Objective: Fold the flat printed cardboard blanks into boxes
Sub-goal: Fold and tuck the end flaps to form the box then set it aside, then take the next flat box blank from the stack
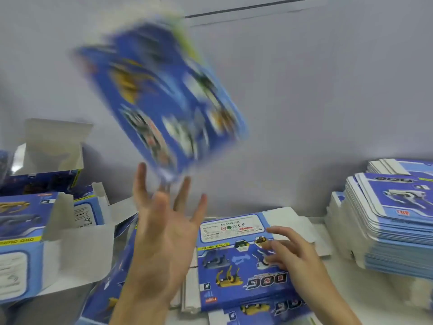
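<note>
A left hand (164, 233) fills the lower middle of the frame, palm toward the camera, fingers straight and spread wide, gripping nothing. Just above its fingertips, in the upper middle, a folded blue printed box (161, 99) is in the air, tilted and blurred; whether the fingertips touch its lower corner cannot be told. In the lower right, the right hand (295, 256) reaches in with fingers loosely bent, its fingertips resting on the top flat cardboard blank (236, 259) of a low pile in the lower middle. That blank is blue, printed with robot dogs, the word DOG and a white warning label. At the right edge stands a tall stack of flat blanks (396, 228) on a white table (337, 277). Along the left edge sit several folded boxes (35, 235) with open white flaps. A plain grey wall (328, 90) fills the background.
</note>
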{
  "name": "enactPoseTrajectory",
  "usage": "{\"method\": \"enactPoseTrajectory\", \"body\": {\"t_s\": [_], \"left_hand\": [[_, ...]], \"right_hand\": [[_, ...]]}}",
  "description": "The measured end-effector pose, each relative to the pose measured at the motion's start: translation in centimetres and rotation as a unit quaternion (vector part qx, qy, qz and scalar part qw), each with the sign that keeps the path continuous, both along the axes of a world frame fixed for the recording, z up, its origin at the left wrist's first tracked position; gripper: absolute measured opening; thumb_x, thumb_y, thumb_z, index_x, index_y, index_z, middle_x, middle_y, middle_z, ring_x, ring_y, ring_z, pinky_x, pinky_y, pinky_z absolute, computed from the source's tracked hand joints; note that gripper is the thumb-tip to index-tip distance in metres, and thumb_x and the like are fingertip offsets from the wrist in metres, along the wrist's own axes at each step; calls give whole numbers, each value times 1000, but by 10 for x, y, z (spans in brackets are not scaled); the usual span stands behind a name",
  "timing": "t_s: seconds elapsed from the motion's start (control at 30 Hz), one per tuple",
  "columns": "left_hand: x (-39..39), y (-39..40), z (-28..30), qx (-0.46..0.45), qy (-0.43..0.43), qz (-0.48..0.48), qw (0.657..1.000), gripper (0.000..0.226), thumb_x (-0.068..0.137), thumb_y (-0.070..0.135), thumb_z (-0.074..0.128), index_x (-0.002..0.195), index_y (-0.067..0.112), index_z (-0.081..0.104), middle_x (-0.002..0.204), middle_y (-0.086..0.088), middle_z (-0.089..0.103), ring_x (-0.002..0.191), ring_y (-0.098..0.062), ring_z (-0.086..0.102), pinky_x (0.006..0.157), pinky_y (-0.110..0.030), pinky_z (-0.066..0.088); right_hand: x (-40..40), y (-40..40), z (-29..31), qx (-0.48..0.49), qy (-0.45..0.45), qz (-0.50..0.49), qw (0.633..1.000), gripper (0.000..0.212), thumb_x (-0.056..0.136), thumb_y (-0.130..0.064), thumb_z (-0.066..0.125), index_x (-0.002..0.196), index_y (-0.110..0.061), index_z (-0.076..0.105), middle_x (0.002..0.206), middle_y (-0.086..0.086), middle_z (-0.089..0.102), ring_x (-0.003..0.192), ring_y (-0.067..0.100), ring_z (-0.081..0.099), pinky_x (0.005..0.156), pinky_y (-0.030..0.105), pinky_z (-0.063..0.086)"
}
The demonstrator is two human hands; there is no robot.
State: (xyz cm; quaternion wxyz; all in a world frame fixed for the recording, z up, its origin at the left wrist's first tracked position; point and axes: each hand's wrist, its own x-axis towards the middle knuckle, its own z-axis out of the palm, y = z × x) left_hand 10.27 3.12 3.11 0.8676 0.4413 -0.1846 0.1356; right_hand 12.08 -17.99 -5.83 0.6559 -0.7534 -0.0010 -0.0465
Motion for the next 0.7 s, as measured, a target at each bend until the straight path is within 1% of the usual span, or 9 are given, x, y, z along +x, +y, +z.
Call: {"method": "enactPoseTrajectory", "body": {"t_s": [0.07,0.1,0.2,0.27,0.33,0.4,0.47,0.57,0.7], "left_hand": [[0,3,-1,35,21,21,999,113,32,56,99,130,60,42,145,23,50,128,0,52,100,-36,48],[0,3,-5,91,46,18,995,113,35,54,99,133,57,42,144,24,52,128,4,52,100,-33,48],[3,-7,-22,316,82,35,944,70,71,45,86,132,44,52,133,22,62,125,6,55,94,-16,51],[5,-16,-31,473,83,27,877,54,80,42,76,128,49,53,139,23,55,130,3,51,101,-17,48],[9,-25,-46,616,118,-29,778,76,80,49,77,144,52,36,160,24,24,148,-5,26,115,-33,39],[12,-32,-59,710,163,-81,680,97,80,52,76,155,46,15,165,21,-4,154,-13,-3,124,-43,21],[15,-38,-64,766,163,-88,615,94,85,51,72,157,42,12,167,13,-8,154,-18,-7,125,-44,11],[19,-37,-64,798,161,-72,576,88,86,55,70,156,44,18,168,12,1,155,-22,2,122,-45,20],[22,-31,-66,799,140,-56,582,83,85,59,67,154,47,23,167,14,9,154,-15,8,122,-42,26]], "right_hand": [[5,-3,-5,-1,10,8,1000,18,101,-26,55,111,-39,62,99,-7,74,85,12,73,70,21,52],[4,-2,-1,-10,1,18,1000,19,101,-27,55,113,-40,61,101,-7,74,86,11,73,69,20,52],[5,2,0,-15,5,1,1000,18,100,-26,57,112,-37,63,103,-5,74,86,12,72,67,20,52],[5,1,-1,-25,8,-25,999,18,101,-21,56,108,-35,65,100,-5,75,83,11,73,65,19,53],[3,0,2,-11,-6,-52,999,21,101,-16,54,104,-33,67,94,-5,76,78,9,73,61,20,54],[6,-3,0,4,-10,-82,997,21,102,-16,52,102,-30,68,91,-6,76,78,7,73,54,19,54],[6,-6,1,24,-18,-95,995,21,102,-17,51,101,-29,68,88,-7,76,78,6,73,52,19,54],[8,-10,-1,30,-36,-121,991,23,102,-15,51,98,-29,68,84,-9,76,77,8,73,58,24,55],[8,-10,-1,39,-53,-136,989,19,102,-19,52,99,-29,67,83,-13,75,79,2,71,50,16,51]]}}
